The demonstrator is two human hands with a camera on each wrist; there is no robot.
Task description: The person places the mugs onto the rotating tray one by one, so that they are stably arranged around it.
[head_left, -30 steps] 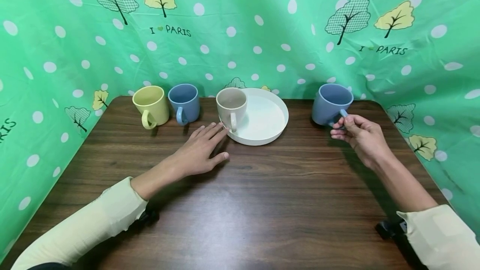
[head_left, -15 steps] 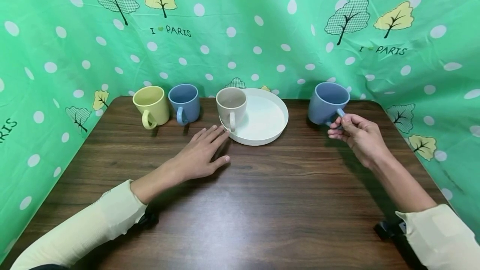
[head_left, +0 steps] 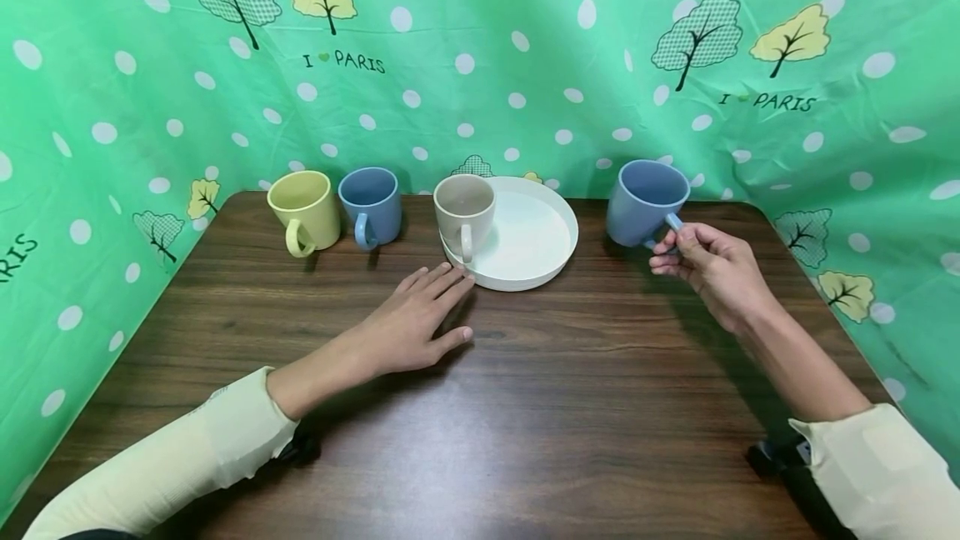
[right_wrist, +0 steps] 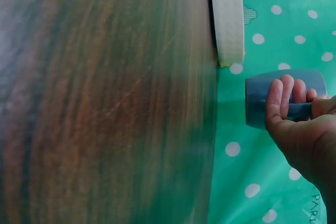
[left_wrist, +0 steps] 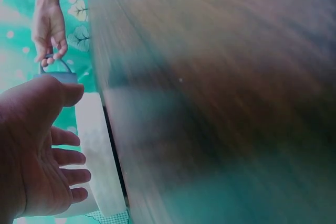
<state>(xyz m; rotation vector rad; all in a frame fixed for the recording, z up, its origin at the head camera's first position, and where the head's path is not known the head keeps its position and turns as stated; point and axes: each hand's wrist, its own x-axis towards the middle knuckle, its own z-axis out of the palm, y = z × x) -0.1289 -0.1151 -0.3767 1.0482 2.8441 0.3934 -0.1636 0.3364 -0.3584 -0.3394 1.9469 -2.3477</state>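
On the right, my right hand [head_left: 712, 269] pinches the handle of a blue mug [head_left: 645, 211] between thumb and fingers. The right wrist view shows a gap between this mug's base [right_wrist: 252, 103] and the table. My left hand [head_left: 412, 319] reaches out with straight, spread fingers and holds nothing. Its fingertips lie by the front left rim of a round white tray [head_left: 517, 280]; whether they touch it I cannot tell. A light grey mug [head_left: 461, 219] stands upright on the tray's left side, its handle facing me.
Left of the tray, a yellow mug [head_left: 315, 211] and a second blue mug [head_left: 375, 211] stand side by side near the back edge. A green dotted cloth [head_left: 525, 73] hangs behind and beside the brown wooden table [head_left: 540, 415].
My right hand has carried the blue mug left and slightly up toward the tray. My left hand has drawn back toward me and a little right, away from the grey mug.
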